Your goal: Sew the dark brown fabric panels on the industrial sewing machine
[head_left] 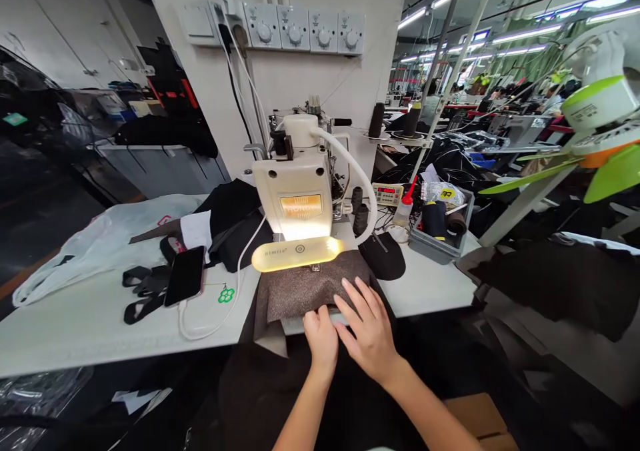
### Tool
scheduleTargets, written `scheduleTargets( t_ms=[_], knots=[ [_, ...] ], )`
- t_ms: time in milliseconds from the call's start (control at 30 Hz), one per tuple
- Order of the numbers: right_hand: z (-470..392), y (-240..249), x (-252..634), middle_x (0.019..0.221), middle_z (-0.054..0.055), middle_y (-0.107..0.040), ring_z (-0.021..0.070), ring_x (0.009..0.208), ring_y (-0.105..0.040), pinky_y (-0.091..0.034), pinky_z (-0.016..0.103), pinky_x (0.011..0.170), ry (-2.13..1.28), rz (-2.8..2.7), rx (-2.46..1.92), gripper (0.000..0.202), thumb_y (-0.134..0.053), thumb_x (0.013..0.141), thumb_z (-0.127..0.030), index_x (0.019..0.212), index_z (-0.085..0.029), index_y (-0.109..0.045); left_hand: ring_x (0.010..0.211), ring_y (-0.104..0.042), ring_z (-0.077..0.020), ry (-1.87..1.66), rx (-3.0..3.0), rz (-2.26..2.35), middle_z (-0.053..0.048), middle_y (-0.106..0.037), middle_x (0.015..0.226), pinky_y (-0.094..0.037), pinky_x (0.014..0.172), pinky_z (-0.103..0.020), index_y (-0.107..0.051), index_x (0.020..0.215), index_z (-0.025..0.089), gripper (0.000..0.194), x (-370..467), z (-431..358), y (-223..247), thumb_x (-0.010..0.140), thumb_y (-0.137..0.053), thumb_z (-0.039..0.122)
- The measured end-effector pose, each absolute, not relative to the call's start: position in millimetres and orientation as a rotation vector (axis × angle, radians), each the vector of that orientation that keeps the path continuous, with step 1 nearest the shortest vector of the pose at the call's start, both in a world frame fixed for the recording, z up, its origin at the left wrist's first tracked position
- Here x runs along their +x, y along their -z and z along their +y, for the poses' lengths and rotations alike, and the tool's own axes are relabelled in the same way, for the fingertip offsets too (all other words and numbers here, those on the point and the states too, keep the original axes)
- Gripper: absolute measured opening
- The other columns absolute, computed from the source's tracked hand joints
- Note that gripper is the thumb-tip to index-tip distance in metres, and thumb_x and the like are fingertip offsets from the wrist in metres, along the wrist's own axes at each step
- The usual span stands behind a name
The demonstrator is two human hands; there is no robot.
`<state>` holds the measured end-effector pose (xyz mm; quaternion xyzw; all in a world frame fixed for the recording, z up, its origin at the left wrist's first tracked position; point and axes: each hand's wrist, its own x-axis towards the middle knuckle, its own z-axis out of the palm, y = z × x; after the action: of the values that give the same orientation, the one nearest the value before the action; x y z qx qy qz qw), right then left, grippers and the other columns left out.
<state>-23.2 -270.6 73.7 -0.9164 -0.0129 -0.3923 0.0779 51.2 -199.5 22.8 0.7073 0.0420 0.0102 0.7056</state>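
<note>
A piece of dark brown fabric (305, 294) lies under the sewing machine (293, 184), its near edge hanging off the table. My left hand (321, 341) is closed at that near edge, pinching the fabric. Beside it, my right hand (369, 331) has its fingers spread and rests the fingertips on the fabric's right part. A lit lamp bar (295, 254) on a bent white neck shines over the sewing spot and partly hides the needle area.
Left on the table (100, 334) are a phone (185, 276), black straps (145, 284) and a plastic bag (105, 234). At right stand a grey bin (440, 251) with thread spools and a red-tipped bottle (404, 207). A green-bladed fan (605, 131) juts in at upper right.
</note>
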Motion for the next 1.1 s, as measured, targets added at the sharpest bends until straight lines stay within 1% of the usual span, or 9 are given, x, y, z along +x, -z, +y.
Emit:
scheduleTargets(
  t_ms=[133,300,433,533,600,667,767,967,1100],
  knots=[
    [-282,-93,8,0.119,0.010,-0.060,0.0236,0.114,-0.051,-0.043,0.040,0.092,1.038,-0.143,-2.824,0.024,-0.043,0.089,-0.018,0.102,-0.017,-0.063,0.057,-0.043,-0.0135,-0.006,1.553,0.074,0.004,-0.042,0.053,-0.040,0.063,-0.031,-0.043,0.052,0.019,0.023,55,-197,-24,0.072,-0.050,0.027],
    [-286,-114,24,0.085,0.007,-0.069,0.0189,0.082,-0.062,-0.048,0.029,0.068,0.865,-0.009,-2.869,0.028,-0.039,0.091,-0.021,0.084,-0.017,-0.065,0.067,-0.050,-0.0153,-0.012,1.485,0.052,0.000,-0.053,0.062,-0.043,0.074,-0.033,-0.052,0.063,0.016,0.012,57,-201,-26,0.072,-0.047,0.023],
    [-284,-122,18,0.108,0.010,-0.063,0.0235,0.097,-0.055,-0.047,0.033,0.074,0.727,-0.202,-2.946,0.026,-0.054,0.084,-0.035,0.101,-0.018,-0.061,0.077,-0.056,-0.0176,0.005,1.412,0.026,-0.004,-0.060,0.071,-0.045,0.080,-0.036,-0.055,0.068,0.014,0.010,58,-202,-24,0.069,-0.046,0.018],
    [-283,-120,14,0.121,0.011,-0.056,0.0251,0.106,-0.050,-0.044,0.034,0.078,0.718,-0.285,-3.047,0.026,-0.054,0.083,-0.021,0.109,-0.017,-0.057,0.085,-0.057,-0.0195,-0.004,1.357,0.008,-0.006,-0.062,0.078,-0.043,0.089,-0.039,-0.057,0.073,0.013,0.011,59,-202,-23,0.068,-0.048,0.016],
    [-283,-121,16,0.113,0.009,-0.061,0.0224,0.101,-0.054,-0.042,0.031,0.074,0.678,-0.184,-3.049,0.021,-0.050,0.084,-0.015,0.101,-0.018,-0.061,0.092,-0.057,-0.0205,-0.015,1.317,-0.004,-0.008,-0.063,0.085,-0.041,0.093,-0.040,-0.057,0.078,0.013,0.013,62,-202,-24,0.069,-0.049,0.017],
    [-284,-126,23,0.096,0.005,-0.067,0.0187,0.089,-0.058,-0.039,0.027,0.066,0.644,0.040,-2.977,0.020,-0.044,0.088,-0.021,0.087,-0.019,-0.064,0.097,-0.057,-0.0206,-0.016,1.264,-0.031,-0.010,-0.062,0.094,-0.042,0.093,-0.039,-0.057,0.086,0.014,0.017,64,-203,-26,0.071,-0.049,0.019],
    [-286,-137,37,0.074,0.003,-0.068,0.0152,0.071,-0.060,-0.032,0.025,0.056,0.637,0.325,-2.876,0.037,-0.035,0.093,-0.032,0.071,-0.020,-0.063,0.102,-0.057,-0.0186,-0.011,1.192,-0.063,-0.010,-0.060,0.102,-0.045,0.090,-0.035,-0.053,0.096,0.016,0.022,68,-206,-29,0.074,-0.048,0.020],
    [-286,-142,53,0.071,0.004,-0.068,0.0172,0.065,-0.061,-0.025,0.026,0.052,0.644,0.434,-2.849,0.037,-0.036,0.092,-0.036,0.073,-0.020,-0.063,0.097,-0.056,-0.0145,-0.026,1.151,-0.043,-0.009,-0.058,0.099,-0.045,0.087,-0.030,-0.051,0.095,0.016,0.022,69,-209,-29,0.073,-0.048,0.015],
    [-285,-137,54,0.072,0.003,-0.068,0.0171,0.066,-0.061,-0.025,0.026,0.052,0.665,0.457,-2.836,0.037,-0.036,0.092,-0.036,0.073,-0.020,-0.063,0.082,-0.059,-0.0131,-0.048,1.161,-0.019,-0.006,-0.059,0.087,-0.048,0.079,-0.030,-0.052,0.088,0.015,0.017,73,-212,-30,0.071,-0.049,0.017]
  ],
)
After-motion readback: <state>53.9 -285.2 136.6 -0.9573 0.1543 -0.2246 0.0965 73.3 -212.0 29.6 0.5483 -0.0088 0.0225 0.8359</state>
